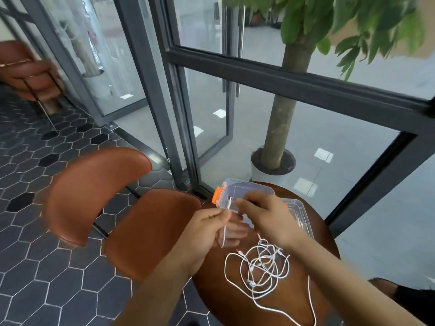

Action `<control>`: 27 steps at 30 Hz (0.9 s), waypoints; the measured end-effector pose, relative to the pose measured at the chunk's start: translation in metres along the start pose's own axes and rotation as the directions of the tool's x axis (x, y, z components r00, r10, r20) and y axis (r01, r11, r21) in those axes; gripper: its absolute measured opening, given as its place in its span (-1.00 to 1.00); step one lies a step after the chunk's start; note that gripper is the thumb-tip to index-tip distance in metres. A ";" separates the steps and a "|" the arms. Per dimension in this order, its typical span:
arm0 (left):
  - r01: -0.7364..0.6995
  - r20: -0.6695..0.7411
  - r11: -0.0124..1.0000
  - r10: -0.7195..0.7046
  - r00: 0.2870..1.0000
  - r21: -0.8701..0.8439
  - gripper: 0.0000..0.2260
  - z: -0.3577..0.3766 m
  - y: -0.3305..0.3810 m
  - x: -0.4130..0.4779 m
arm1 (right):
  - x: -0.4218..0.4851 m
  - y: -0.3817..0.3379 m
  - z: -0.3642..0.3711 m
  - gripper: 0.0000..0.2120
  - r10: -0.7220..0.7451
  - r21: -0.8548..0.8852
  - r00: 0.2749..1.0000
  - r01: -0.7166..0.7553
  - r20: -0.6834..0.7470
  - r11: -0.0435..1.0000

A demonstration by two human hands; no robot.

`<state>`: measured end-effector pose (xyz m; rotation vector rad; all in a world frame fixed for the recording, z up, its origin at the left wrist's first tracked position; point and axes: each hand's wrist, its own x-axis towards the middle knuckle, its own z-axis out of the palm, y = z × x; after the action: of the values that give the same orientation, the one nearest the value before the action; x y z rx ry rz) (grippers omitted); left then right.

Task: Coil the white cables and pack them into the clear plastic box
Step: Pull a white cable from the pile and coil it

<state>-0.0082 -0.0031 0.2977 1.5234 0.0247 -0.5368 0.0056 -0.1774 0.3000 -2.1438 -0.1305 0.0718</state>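
A tangle of white cables lies on the small round brown table. My left hand pinches one cable just below its plug, and the strand hangs down past my fingers. My right hand hovers beside the plug with its fingers curled; whether it touches the cable I cannot tell. Behind my hands sits the clear plastic box, and its clear lid with orange clips lies at the table's far edge.
A brown leather chair stands left of the table. A potted tree and dark-framed glass doors are just beyond the table. Another brown chair is far left on the hexagon-tiled floor.
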 end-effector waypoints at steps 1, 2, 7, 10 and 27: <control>-0.007 -0.059 0.998 0.004 0.998 -0.066 -0.71 0.002 -0.002 0.002 | -0.005 -0.008 0.002 -0.66 -0.036 -0.036 0.999 0.035 -0.019 0.999; -0.014 -0.115 0.992 -0.001 0.993 -0.127 -0.72 0.004 -0.003 0.004 | -0.010 -0.012 0.004 -0.68 -0.098 -0.131 0.994 0.092 -0.039 0.987; 0.011 -0.163 0.876 -0.101 0.981 -0.482 -0.64 0.012 -0.007 0.004 | -0.036 -0.017 0.023 -0.57 -0.256 -0.332 0.967 0.243 0.007 0.911; 0.044 -0.101 0.734 -0.152 0.983 -0.678 -0.66 0.015 -0.001 0.000 | -0.048 -0.020 0.031 -0.57 -0.331 -0.405 0.943 0.294 -0.024 0.866; -0.049 0.125 0.932 0.100 0.987 -0.359 -0.67 -0.019 0.035 -0.001 | 0.007 0.062 -0.040 -0.79 0.020 -0.249 0.957 0.054 0.288 0.967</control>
<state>0.0085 0.0136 0.3297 1.1260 -0.0444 -0.5461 0.0208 -0.2430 0.2695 -2.3784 -0.3453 0.3773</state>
